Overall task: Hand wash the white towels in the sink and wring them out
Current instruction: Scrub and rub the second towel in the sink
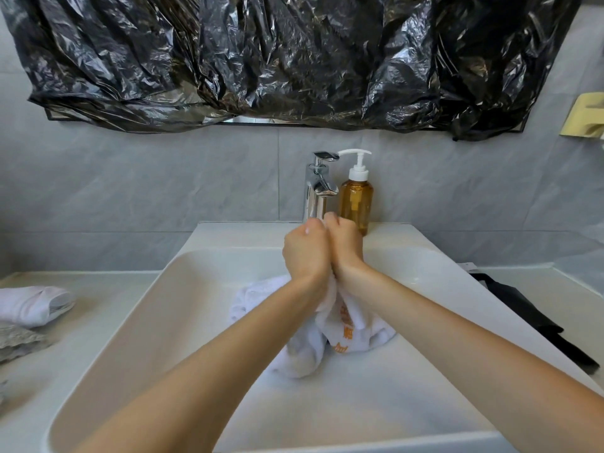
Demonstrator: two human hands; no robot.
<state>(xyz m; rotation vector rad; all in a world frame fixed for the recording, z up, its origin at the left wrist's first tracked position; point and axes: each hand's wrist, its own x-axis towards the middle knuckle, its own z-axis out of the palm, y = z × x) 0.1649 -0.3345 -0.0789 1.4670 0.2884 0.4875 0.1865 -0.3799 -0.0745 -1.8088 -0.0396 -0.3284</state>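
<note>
Clenching together, left hand (305,253) and right hand (344,245) apparently grip white towel (346,335) over sink (137,308).

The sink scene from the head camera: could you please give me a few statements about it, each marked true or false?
1. Both hands, left hand and right hand, grip the white towel over the sink. True.
2. The amber pump bottle stands left of the faucet. False: it stands to its right.
3. Another white cloth lies on the counter left of the sink. True.
4. The towel is plain white. False: it bears orange print.
</note>
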